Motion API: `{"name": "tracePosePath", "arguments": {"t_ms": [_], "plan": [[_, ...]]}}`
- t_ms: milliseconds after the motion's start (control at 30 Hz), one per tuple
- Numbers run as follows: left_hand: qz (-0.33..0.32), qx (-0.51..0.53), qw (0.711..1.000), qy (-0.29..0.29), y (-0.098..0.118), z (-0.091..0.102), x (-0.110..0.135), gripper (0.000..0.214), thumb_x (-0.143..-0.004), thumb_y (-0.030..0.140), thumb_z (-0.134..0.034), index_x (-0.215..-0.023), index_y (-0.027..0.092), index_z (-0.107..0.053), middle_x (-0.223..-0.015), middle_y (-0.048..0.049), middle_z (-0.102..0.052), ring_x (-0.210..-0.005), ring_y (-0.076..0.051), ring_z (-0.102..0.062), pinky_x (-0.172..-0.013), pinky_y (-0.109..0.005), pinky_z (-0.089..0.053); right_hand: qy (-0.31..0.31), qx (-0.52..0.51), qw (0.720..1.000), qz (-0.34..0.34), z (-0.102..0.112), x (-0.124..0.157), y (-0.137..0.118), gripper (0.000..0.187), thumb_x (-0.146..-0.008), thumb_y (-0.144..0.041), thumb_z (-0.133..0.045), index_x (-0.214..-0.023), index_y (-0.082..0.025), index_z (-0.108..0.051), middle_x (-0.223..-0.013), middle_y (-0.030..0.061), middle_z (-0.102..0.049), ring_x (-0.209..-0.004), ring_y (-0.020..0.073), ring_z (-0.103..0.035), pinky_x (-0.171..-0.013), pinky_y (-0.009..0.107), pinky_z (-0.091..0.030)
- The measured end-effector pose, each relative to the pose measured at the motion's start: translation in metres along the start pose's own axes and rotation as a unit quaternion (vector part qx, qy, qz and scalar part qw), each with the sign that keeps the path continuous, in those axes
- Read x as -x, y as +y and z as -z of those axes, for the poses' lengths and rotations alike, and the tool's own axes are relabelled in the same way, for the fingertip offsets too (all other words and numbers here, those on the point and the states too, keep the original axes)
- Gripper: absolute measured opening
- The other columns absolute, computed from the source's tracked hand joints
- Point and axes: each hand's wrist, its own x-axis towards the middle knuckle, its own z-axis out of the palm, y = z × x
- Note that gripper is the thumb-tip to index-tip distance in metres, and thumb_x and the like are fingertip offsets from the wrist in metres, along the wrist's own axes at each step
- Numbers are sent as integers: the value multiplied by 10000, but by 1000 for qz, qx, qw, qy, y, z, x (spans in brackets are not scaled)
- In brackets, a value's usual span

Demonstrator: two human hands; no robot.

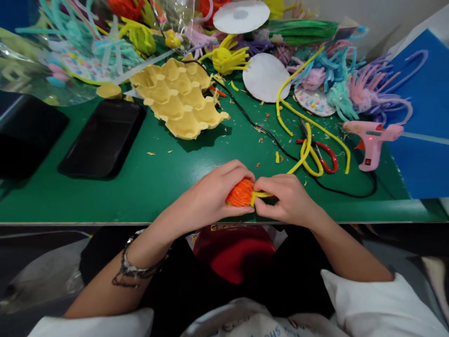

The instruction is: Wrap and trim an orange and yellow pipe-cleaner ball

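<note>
At the far left of the frame two black trays (103,138) lie flat on the green table (147,187), and above them, in the upper left, a clear plastic bag (42,61) covers teal and yellow pipe-cleaner pieces. Right of that, upper centre, sits a yellow egg carton (178,96) with ragged cut edges, so cutting seems to have been done already; small scraps dot the table around it.

In the lower centre, the left hand (210,196) is clenched around an orange pipe-cleaner ball (240,193), thumb below and fingers curled over the top. The ball looks tightly wound and nearly full in shape. Touching it from the right, the right hand (287,199) pinches the end of a yellow pipe cleaner (305,154) against the ball's side. Only a short part of the yellow strand lies on the orange; most of its length trails loose up and to the right across the table, so by my judgement the yellow wrapping has barely begun.

Further right, red-handled scissors (324,157) lie under the yellow loops, and a pink glue gun (373,138) rests near the right edge with its black cord (347,192) curving back along the table. White discs (264,77) and finished fuzzy pieces crowd the upper right.
</note>
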Motion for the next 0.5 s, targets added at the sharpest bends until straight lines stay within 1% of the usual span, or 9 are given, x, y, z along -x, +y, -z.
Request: {"name": "tracePosePath", "arguments": {"t_ms": [67,167,233,333,400,500], "plan": [[3,-17,1000,6,1,-1,-1,270,-810,354,-625,-978,162,-536,-982,-53,-569,-917,-175,-567,-807,-291,-479,-10,0,1000,-7,1,0,0,78,-767,-254,-508,-804,-209,-559,-633,-28,-577,-545,97,-471,-561,214,-311],[8,-49,999,10,1,-4,-1,240,-815,314,-610,-984,160,-538,-991,-64,-573,-928,-190,-563,-819,-315,-479,-22,2,1000,-15,1,-1,1,114,-817,-304,-509,-801,-205,-563,-635,-23,-582,-552,95,-479,-552,213,-298],[6,-66,998,8,0,-5,-2,230,-810,288,-610,-988,159,-541,-989,-65,-575,-923,-195,-559,-814,-322,-477,-21,13,1000,-12,-1,-1,2,140,-840,-296,-489,-761,-204,-559,-608,-28,-566,-541,91,-467,-545,215,-281],[-1,-56,998,2,-1,-6,-2,235,-802,281,-626,-978,147,-547,-965,-61,-574,-905,-191,-556,-797,-311,-473,-21,40,999,-10,-5,-1,3,135,-824,-260,-483,-721,-204,-549,-579,-37,-545,-521,88,-436,-537,222,-258],[1,-28,1000,1,-1,-5,-2,229,-802,284,-630,-965,143,-551,-948,-52,-571,-896,-178,-560,-786,-289,-468,-16,66,998,10,-6,-2,3,143,-827,-249,-482,-709,-204,-549,-574,-39,-547,-514,87,-428,-534,226,-252],[12,15,1000,-5,-2,-3,-2,252,-783,298,-655,-966,158,-554,-948,-33,-575,-891,-160,-567,-787,-266,-463,14,124,988,93,-5,-2,2,195,-854,-223,-472,-676,-199,-549,-561,-39,-556,-505,85,-417,-539,228,-266]]}}
